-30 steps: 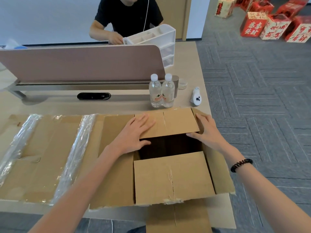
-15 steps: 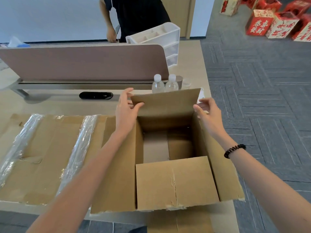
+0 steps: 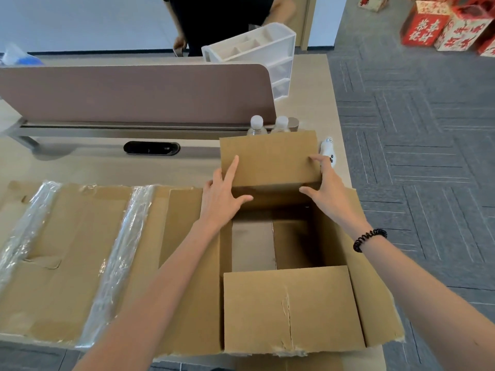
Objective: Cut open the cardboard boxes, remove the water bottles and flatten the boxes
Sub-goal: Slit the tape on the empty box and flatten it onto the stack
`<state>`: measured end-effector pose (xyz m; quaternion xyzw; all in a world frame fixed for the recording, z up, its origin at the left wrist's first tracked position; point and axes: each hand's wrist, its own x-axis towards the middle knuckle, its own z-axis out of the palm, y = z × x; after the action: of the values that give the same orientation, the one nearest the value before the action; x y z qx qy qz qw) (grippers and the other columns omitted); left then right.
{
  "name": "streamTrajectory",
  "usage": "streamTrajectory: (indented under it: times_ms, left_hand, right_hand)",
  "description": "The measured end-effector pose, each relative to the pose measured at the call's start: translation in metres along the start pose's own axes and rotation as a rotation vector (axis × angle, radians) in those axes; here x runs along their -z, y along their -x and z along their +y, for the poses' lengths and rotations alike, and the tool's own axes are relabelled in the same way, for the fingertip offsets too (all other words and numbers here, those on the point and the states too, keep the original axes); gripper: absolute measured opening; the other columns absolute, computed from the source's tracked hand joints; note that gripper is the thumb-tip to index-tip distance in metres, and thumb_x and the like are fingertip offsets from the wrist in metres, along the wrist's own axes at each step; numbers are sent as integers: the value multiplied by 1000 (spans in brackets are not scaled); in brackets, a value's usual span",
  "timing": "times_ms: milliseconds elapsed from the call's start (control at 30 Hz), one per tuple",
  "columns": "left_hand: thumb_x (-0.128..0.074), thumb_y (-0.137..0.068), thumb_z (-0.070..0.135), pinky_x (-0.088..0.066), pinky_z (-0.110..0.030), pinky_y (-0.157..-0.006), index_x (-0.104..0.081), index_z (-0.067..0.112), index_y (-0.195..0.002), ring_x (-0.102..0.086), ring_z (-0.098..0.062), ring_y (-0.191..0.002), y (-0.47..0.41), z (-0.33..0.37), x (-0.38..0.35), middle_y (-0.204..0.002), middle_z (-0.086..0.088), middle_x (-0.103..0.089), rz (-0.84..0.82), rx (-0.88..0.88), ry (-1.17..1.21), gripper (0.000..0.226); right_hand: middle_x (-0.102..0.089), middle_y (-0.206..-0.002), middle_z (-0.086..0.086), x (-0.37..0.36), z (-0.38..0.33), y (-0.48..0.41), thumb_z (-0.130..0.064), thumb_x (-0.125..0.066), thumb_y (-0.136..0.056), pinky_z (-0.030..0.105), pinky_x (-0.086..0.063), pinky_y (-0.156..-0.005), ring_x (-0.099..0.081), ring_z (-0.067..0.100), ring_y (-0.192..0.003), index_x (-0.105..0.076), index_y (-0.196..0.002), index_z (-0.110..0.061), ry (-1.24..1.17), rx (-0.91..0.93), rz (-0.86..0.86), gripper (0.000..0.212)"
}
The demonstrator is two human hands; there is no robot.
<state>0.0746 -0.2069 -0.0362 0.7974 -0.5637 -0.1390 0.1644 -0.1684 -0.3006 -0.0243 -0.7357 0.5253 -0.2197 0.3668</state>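
Note:
An open, empty cardboard box (image 3: 334, 236) stands at the right end of the table. Its far flap (image 3: 270, 159) is tilted up and back. My left hand (image 3: 223, 194) presses the flap's left part with straight fingers, thumb by the fold. At the flap's right side, my right hand (image 3: 325, 183) rests its fingers on the face, thumb at the fold. The near flap (image 3: 292, 309) lies flat toward me. Two water bottles (image 3: 256, 123) stand behind the raised flap, with only their caps and necks showing. A flattened box (image 3: 67, 250) with shiny tape strips lies to the left.
A white handheld device (image 3: 329, 149) lies right of the flap near the table edge. A brown divider panel (image 3: 134, 92) crosses the desk, with a white drawer organizer (image 3: 257, 46) and a person (image 3: 214, 22) behind it. Red boxes (image 3: 442, 25) sit on the carpet.
The far flap went from lying over the box opening to being lifted and tilted back by both hands. The person across the desk stood up and moved.

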Motion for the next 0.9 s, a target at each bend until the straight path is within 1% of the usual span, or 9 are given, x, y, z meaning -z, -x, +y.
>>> streamTrajectory:
  times_ms: [100,167,267,300,400,467,533,667,900]
  left_hand:
    - [-63,-92,43,-35,-40,-106,-4,36,-157,-50,-33,-113,-1,0,-5,-134,-15,-44,14,-37,-60,87]
    - [-55,-96,45,-36,-40,-105,-11,34,-157,-50,-33,-116,-4,2,-10,-138,-19,-43,28,-47,-152,75]
    - [-49,-99,46,-30,-43,-112,-27,32,-153,-29,-36,-140,-6,2,-18,-161,-23,-9,24,-35,-322,60]
    - [-49,-99,44,-28,-43,-114,-33,30,-151,-25,-36,-143,-6,2,-19,-162,-20,-8,30,-59,-335,56]
    - [-49,-101,36,-28,-38,-113,-51,20,-140,-46,-27,-129,-9,4,-22,-143,-10,-51,22,-256,-285,43]
    - [-50,-101,31,-38,-36,-102,-61,14,-126,-57,-27,-114,-11,9,-20,-121,-8,-66,25,-312,-198,32]
    - [-49,-102,28,-44,-36,-89,-65,12,-114,-59,-28,-108,-11,13,-17,-114,-8,-68,18,-287,-140,27]
    - [-45,-103,27,-39,-33,-73,-63,12,-103,-61,-30,-98,-10,15,-14,-105,-8,-69,22,-293,-157,24]
    - [-46,-103,26,-43,-37,-78,-65,11,-104,-62,-33,-98,-9,15,-15,-105,-11,-70,-4,-275,-141,24]
  right_hand:
    - [-43,-136,1,-4,5,-1,-20,-75,-83,38,-45,-96,-51,21,-115,-30,-142,-37,112,27,7,76]
    - [-39,-129,3,-7,7,-3,-27,-74,-84,38,-47,-95,-52,22,-108,-36,-143,-34,169,14,22,71]
    - [-31,-141,6,-12,15,-6,-33,-74,-83,38,-40,-106,-42,24,-126,-55,-134,-21,315,57,78,55]
    - [-33,-144,8,-13,18,-7,-34,-73,-84,40,-38,-108,-39,26,-129,-60,-130,-17,403,110,94,51]
    - [-56,-130,8,-16,20,-12,-38,-63,-90,38,-34,-104,-48,28,-121,-64,-123,-14,604,233,46,40]
    - [-65,-112,7,-18,20,-14,-41,-55,-94,36,-38,-96,-58,27,-105,-64,-117,-13,697,293,14,37]
    - [-68,-98,6,-20,20,-15,-42,-49,-97,36,-42,-87,-61,28,-91,-62,-110,-14,769,350,23,33]
    - [-65,-79,4,-21,17,-14,-40,-41,-100,35,-39,-74,-60,28,-76,-60,-95,-14,816,336,-9,32]
    - [-64,-77,11,-18,8,-10,-37,-46,-100,34,-27,-64,-55,32,-76,-61,-90,-9,758,268,-10,34]
